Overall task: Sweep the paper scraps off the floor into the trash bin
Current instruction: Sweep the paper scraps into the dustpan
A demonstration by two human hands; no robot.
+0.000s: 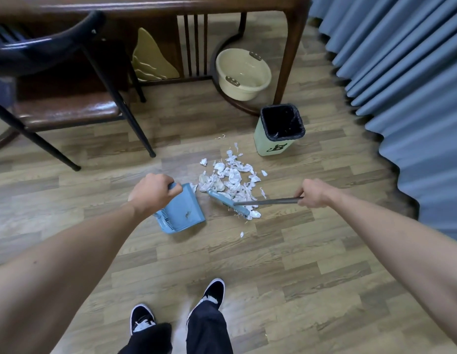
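A pile of white paper scraps [231,178] lies on the wood floor in the middle of the head view. My left hand [152,194] grips the handle of a blue dustpan [182,213] that rests on the floor just left of the pile. My right hand [314,192] holds the grey handle of a broom [228,203], whose blue head sits at the near edge of the pile. One stray scrap [241,234] lies nearer to me. The pale green trash bin [279,130] with a black liner stands upright beyond the pile, to its right.
A cream plastic basin [244,74] sits under the dark wooden table [291,54] behind the bin. A black-framed chair [69,80] stands at the left. Blue curtains [406,85] hang along the right. My two feet [179,307] are at the bottom.
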